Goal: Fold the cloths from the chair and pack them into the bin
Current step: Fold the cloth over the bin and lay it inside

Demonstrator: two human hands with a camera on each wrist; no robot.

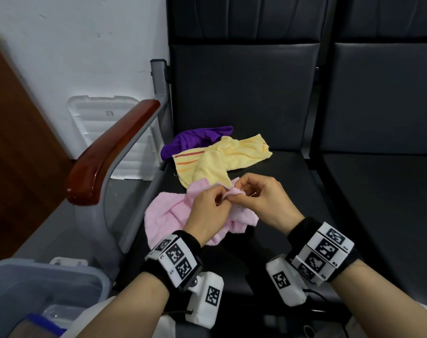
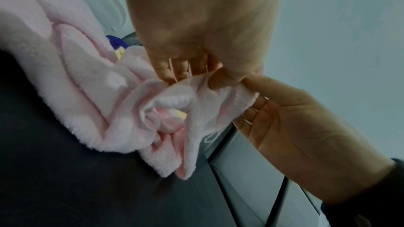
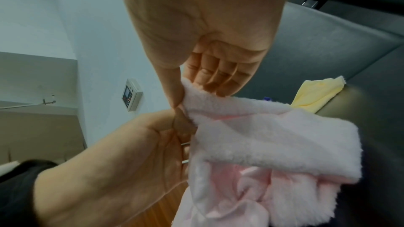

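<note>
Both hands, left hand (image 1: 207,211) and right hand (image 1: 261,198), pinch the pink cloth (image 1: 163,215) mid-frame; soft, limp, best held by its corners.

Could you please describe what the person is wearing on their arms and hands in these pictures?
Both hands are bare, left hand and right hand. Each wrist carries a black band with white blocks printed with square black-and-white markers, and a white camera housing below it. A thin black cable trails from the right housing.
</note>
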